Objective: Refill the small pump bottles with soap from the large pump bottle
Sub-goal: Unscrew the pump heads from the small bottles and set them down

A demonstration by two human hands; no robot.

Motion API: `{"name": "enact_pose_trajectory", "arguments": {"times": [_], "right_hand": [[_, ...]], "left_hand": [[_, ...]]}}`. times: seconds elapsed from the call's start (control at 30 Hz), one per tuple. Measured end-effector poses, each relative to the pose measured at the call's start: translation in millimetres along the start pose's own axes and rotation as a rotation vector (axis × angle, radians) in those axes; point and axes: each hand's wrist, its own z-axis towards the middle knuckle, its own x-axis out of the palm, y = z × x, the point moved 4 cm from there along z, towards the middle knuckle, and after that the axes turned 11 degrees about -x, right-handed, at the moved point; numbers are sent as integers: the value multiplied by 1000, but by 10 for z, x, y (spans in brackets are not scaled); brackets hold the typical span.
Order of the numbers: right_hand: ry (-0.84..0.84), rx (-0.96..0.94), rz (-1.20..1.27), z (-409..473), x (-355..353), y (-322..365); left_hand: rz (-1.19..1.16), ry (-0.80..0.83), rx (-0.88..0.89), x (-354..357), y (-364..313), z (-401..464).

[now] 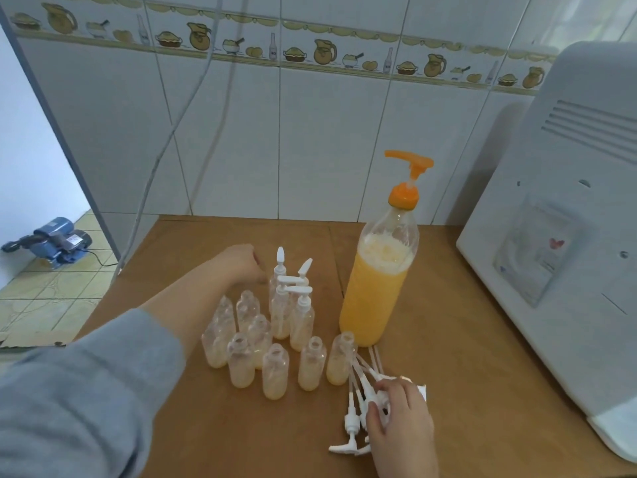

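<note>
Resting on loose pump heads [358, 408], right hand [400, 422] pinches one; left hand [241, 263], grip unclear, reaches behind small pump bottles [275, 339].

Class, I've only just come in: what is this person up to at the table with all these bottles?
A person is sorting small soap bottles. The right hand rests on a pile of loose white pumps at the front. The left hand reaches behind the capped bottles. Several open bottles, each holding a little soap, stand in front. The big bottle of orange soap stands untouched beside them.
</note>
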Motion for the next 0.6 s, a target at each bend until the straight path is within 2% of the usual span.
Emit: {"name": "enact_pose_trajectory", "arguments": {"times": [0.13,0.27,0.43,0.6], "right_hand": [[-54,-19,-4,-14,-13,-58],[-37,-20,37,-51,-24,-90],[-47,-21,104,-46,-84,-59],[-55,-6,151,-11,-129,-19]], "left_hand": [[44,201,-10,123,-104,102],[40,320,-35,218,-117,122],[-6,342,-27,310,-117,239],[88,309,8,368,-142,278]]}}
